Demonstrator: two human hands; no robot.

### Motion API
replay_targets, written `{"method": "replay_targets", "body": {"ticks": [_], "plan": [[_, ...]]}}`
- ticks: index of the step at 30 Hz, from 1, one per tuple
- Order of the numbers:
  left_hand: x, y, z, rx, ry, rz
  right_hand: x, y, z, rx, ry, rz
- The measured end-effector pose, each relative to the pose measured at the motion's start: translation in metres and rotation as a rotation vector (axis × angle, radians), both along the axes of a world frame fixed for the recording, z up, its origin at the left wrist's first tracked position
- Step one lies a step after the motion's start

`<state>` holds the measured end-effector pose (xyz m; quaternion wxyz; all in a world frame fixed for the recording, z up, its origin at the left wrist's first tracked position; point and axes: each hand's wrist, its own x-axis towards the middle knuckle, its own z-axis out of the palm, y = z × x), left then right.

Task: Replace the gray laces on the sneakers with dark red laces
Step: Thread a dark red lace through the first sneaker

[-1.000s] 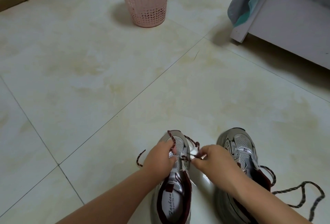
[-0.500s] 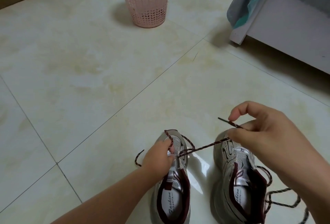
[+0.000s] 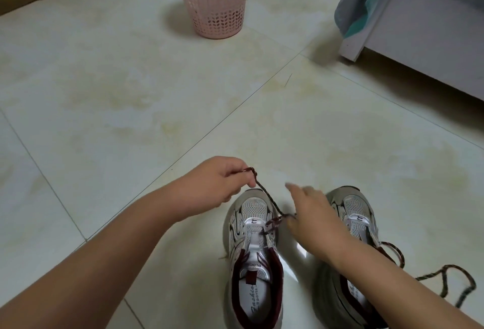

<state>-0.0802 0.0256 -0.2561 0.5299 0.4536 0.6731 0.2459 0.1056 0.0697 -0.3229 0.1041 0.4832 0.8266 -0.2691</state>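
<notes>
Two grey-and-white sneakers with dark red lining stand side by side on the floor: the left sneaker (image 3: 252, 247) and the right sneaker (image 3: 352, 220). A dark red lace (image 3: 267, 196) is threaded through the left sneaker's lowest eyelets. My left hand (image 3: 214, 184) is raised beyond the toe and pinches one end of that lace, pulling it taut. Between the two shoes my right hand (image 3: 311, 213) is blurred, its fingers stretched out, and the lace's other part runs up to its thumb. A second dark red lace (image 3: 445, 275) trails from the right sneaker onto the floor.
A pink perforated basket (image 3: 214, 1) stands on the tiled floor (image 3: 131, 98) at the back. A grey-white piece of furniture (image 3: 424, 30) with a grey and teal cloth (image 3: 358, 11) hanging on it fills the back right corner.
My right hand came down from its high pull to beside the left sneaker's eyelets. My left hand left the shoe and rose up and away, drawing a lace end taut.
</notes>
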Motion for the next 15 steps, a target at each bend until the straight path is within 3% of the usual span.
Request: {"method": "replay_targets", "body": {"ticks": [4,7,9,12,15], "plan": [[0.017,-0.001,0.011,0.079,0.006,-0.141,-0.022,-0.004,0.037,-0.067,0.543,-0.043],[0.012,0.0,0.011,0.151,0.063,-0.086,-0.026,0.003,0.042,-0.005,0.585,-0.115],[-0.001,-0.002,0.004,0.163,0.193,-0.06,-0.02,0.011,0.045,-0.008,0.628,-0.303],[-0.018,-0.012,-0.015,0.1,0.327,-0.085,-0.006,0.028,0.05,-0.054,0.792,-0.6],[-0.022,-0.024,-0.035,0.008,0.372,-0.154,0.002,0.042,0.055,-0.083,0.861,-0.714]]}}
